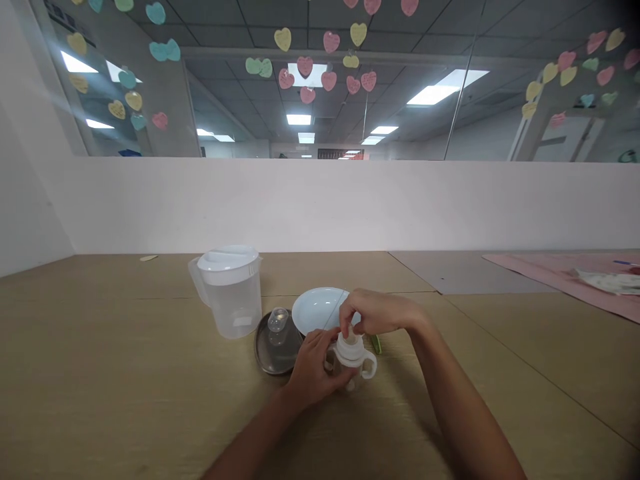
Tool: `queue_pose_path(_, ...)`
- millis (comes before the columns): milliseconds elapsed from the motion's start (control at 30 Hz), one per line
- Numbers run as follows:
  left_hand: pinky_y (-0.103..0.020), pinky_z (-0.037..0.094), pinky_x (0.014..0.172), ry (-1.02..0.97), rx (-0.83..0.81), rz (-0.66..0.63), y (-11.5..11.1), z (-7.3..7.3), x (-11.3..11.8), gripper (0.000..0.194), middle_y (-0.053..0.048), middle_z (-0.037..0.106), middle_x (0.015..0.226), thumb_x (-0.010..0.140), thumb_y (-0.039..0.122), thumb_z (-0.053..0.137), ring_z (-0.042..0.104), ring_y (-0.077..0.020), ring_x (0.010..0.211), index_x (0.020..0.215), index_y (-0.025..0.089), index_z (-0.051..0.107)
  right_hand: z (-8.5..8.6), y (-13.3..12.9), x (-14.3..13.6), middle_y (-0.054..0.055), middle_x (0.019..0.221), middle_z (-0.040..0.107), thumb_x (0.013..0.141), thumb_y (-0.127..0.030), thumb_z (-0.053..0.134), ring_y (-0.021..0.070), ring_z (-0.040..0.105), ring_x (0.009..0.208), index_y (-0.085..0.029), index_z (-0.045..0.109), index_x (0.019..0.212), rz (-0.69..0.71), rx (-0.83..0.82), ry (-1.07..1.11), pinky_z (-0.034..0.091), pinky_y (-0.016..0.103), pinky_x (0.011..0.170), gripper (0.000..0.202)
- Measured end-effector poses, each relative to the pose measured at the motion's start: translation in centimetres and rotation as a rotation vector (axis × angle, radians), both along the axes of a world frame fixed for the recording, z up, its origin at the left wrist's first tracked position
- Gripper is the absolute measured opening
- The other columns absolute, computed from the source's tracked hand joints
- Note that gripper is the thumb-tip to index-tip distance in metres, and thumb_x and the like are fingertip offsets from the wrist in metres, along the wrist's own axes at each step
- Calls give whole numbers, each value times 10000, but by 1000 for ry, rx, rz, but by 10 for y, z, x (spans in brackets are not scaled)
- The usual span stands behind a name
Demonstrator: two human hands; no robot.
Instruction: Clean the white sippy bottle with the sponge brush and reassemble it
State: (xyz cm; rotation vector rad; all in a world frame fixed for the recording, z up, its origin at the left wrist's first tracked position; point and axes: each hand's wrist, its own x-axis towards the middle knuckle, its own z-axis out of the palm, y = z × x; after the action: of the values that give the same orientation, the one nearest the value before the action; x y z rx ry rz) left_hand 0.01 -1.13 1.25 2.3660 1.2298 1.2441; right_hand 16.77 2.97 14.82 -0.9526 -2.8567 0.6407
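Observation:
A small white bottle with two side handles point(349, 353) stands upright on the brown table. My left hand point(316, 367) is wrapped round its left side, thumb across the front. My right hand point(373, 312) is over its top, with fingers bent down and pinched at the mouth; what they grip there is too small to make out. Behind the hands lies a white plate point(317, 308). To the left, a round dark metal tray point(273, 360) holds a small clear cap point(278, 320). A green item point(376, 344) shows partly behind the bottle's right side.
A translucent lidded pitcher point(234, 300) stands left of the tray. At the far right, a pink cloth point(545, 270) bears a white packet point(607, 281) and a blue pen. A white wall point(300, 203) with a window above it borders the table's back.

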Motion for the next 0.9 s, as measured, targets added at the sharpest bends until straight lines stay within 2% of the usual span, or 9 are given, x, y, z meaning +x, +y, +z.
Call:
queue_pose_path(267, -387, 438, 852, 2, 19, 4, -1, 2, 1, 479, -75, 624, 1022, 661, 344, 662, 551, -236, 951, 1093, 186, 527, -3, 8, 0, -3, 852, 707, 601, 11, 484, 130, 633, 807, -189, 724, 840, 32, -93, 40, 440, 166, 625, 394)
queue_pose_path(467, -388, 451, 850, -13, 28, -2, -5, 6, 1, 462, -78, 625, 1024, 671, 345, 650, 559, -233, 949, 1086, 184, 526, -2, 10, -1, 11, 838, 711, 583, 19, 463, 133, 641, 786, -178, 731, 846, 60, -119, 61, 447, 163, 610, 425)
queue_pose_path(667, -379, 472, 826, -52, 0, 37, -6, 4, 0, 488, -81, 618, 1004, 663, 387, 666, 573, -237, 935, 1078, 176, 519, -6, 14, -4, 2, 733, 692, 527, 49, 355, 114, 622, 712, -174, 729, 872, 98, -141, 71, 413, 152, 555, 556)
queue_pose_path(767, -372, 481, 801, -39, -7, 42, -6, 3, 0, 467, -85, 619, 971, 673, 402, 659, 579, -238, 921, 1050, 158, 530, -8, 16, -5, -1, 698, 682, 524, 44, 336, 109, 612, 681, -165, 728, 860, 107, -162, 75, 404, 157, 547, 556)
queue_pose_path(900, -372, 478, 795, -45, -12, 45, -4, 0, -1, 471, -86, 605, 977, 676, 395, 651, 569, -232, 932, 1057, 157, 509, -6, 15, -4, 4, 780, 691, 550, 31, 363, 115, 617, 742, -175, 712, 906, 93, -168, 71, 407, 159, 557, 540)
